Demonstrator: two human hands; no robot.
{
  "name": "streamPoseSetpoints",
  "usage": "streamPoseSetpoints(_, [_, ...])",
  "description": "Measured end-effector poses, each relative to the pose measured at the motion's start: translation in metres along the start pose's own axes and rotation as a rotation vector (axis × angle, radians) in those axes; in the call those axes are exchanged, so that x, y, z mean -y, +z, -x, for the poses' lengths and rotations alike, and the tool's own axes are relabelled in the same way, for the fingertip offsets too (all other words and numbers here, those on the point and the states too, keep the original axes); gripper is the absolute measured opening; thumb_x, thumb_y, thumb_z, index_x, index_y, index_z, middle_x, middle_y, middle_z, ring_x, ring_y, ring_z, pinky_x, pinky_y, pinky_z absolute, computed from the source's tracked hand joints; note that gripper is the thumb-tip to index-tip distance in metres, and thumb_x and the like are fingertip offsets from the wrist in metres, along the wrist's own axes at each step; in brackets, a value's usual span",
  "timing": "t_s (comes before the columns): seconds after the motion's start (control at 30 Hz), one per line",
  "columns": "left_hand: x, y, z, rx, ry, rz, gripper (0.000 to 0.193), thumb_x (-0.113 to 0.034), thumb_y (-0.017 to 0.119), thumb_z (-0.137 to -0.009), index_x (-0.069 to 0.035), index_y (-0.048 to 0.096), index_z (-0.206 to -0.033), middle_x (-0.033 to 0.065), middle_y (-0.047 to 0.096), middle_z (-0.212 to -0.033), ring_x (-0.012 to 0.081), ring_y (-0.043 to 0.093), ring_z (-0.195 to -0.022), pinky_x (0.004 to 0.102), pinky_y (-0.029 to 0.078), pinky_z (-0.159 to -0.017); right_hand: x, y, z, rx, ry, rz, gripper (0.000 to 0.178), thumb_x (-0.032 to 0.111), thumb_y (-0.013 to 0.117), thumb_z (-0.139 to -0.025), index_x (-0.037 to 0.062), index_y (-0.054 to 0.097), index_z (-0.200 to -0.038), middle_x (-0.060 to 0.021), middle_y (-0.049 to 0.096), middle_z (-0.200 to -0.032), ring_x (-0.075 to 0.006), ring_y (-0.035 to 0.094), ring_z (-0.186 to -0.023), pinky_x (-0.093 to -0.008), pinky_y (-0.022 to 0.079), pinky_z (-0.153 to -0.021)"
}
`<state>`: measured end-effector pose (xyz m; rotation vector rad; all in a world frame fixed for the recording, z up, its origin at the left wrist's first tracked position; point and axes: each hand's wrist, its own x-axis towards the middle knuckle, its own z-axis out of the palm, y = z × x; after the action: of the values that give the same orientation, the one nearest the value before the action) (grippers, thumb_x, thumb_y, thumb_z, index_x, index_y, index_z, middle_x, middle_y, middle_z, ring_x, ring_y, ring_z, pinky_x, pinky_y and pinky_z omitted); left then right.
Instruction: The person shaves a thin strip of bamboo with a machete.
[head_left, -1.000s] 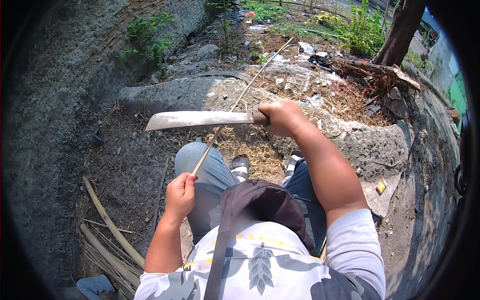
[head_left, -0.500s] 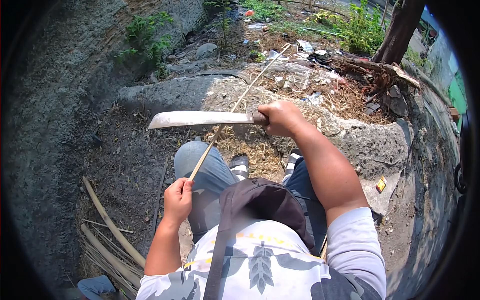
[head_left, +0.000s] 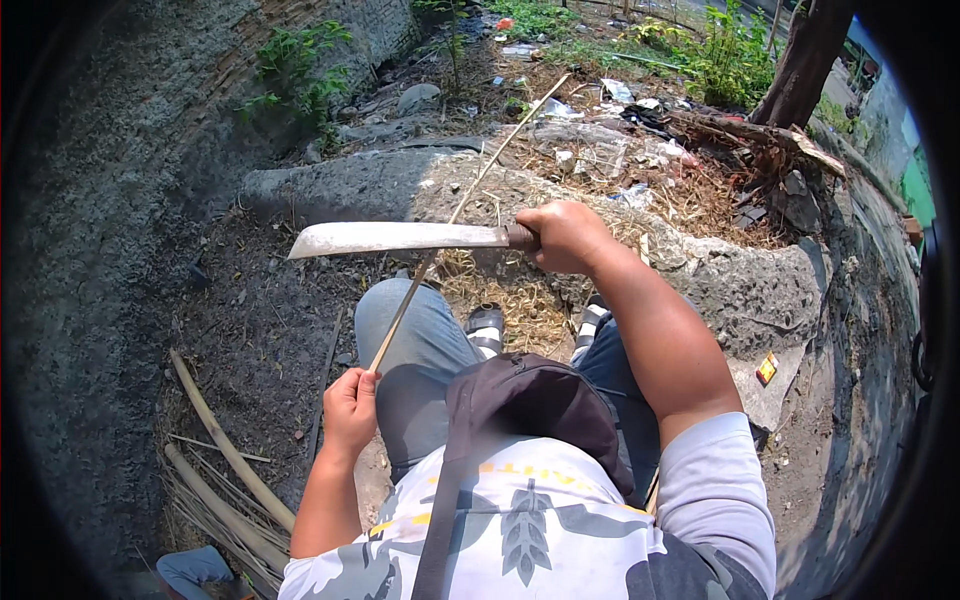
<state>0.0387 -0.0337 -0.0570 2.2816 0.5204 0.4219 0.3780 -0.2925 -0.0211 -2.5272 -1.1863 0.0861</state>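
While the right hand (head_left: 565,235) keeps a closed grip on the handle of one long machete (head_left: 400,238), the blade runs out flat to the left of that grip, level and pale with rust. One thin bamboo strip (head_left: 455,215) crosses under the blade — its near end is pinched in the left hand (head_left: 350,405), and it slants up and away past the right grip toward the litter beyond. Two knees in jeans (head_left: 420,345) sit below the blade. Left of the lower grip, a few split bamboo stalks (head_left: 225,450) lie on the dirt — three at least.
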Motion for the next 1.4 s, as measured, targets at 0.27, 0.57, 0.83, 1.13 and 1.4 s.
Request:
streamPoseSetpoints(0.27, [0.000,-0.019,0.002,-0.054,0.010,-0.038,0.027,-0.024,0.064,-0.104,0.001,0.070,-0.096,0.0055,0.060,-0.070,0.0160,0.055,-0.064,0.0326,0.045,-0.060,-0.049,-0.003,0.004,-0.141,0.212,-0.128,0.022,0.024,0.075,-0.083,0.0124,0.075,-0.101,-0.0185,0.074,-0.091,-0.0392,0.071,-0.085,-0.0466,0.055,-0.075])
streamPoseSetpoints(0.57, [0.001,-0.010,-0.002,-0.020,-0.036,-0.017,0.026,-0.022,0.064,-0.104,0.002,0.070,-0.096,0.0048,0.058,-0.068,0.0143,0.053,-0.062,0.0317,0.043,-0.058,0.001,0.006,-0.002,-0.122,-0.175,0.064,0.016,0.018,0.073,-0.076,0.0124,0.067,-0.090,-0.0157,0.071,-0.087,-0.0397,0.070,-0.087,-0.0510,0.056,-0.077])
streamPoseSetpoints(0.83, [-0.007,-0.022,0.006,-0.075,0.038,-0.129,0.021,-0.019,0.069,-0.099,0.001,0.070,-0.093,0.0095,0.062,-0.070,0.0192,0.057,-0.061,0.0338,0.045,-0.059,-0.077,0.004,-0.001,-0.154,0.429,-0.327,0.022,0.022,0.071,-0.084,0.0114,0.075,-0.102,-0.0191,0.075,-0.096,-0.0384,0.071,-0.092,-0.0479,0.054,-0.081])
streamPoseSetpoints(1.13, [-0.014,0.003,-0.009,0.019,-0.058,-0.008,0.026,-0.022,0.065,-0.103,0.002,0.071,-0.094,0.0078,0.062,-0.071,0.0158,0.055,-0.063,0.0322,0.045,-0.059,-0.020,0.000,-0.001,-0.065,-0.036,-0.010,0.018,0.027,0.075,-0.083,0.0128,0.069,-0.094,-0.0168,0.072,-0.087,-0.0398,0.070,-0.085,-0.0495,0.056,-0.074])
streamPoseSetpoints(1.4, [-0.024,0.006,-0.020,0.010,0.021,0.030,0.028,-0.024,0.063,-0.105,0.003,0.070,-0.097,0.0050,0.062,-0.073,0.0123,0.052,-0.066,0.0310,0.044,-0.060,-0.033,-0.007,0.001,-0.092,0.046,-0.021,0.023,0.016,0.069,-0.076,0.0160,0.070,-0.099,-0.0128,0.074,-0.096,-0.0357,0.071,-0.095,-0.0489,0.057,-0.081])
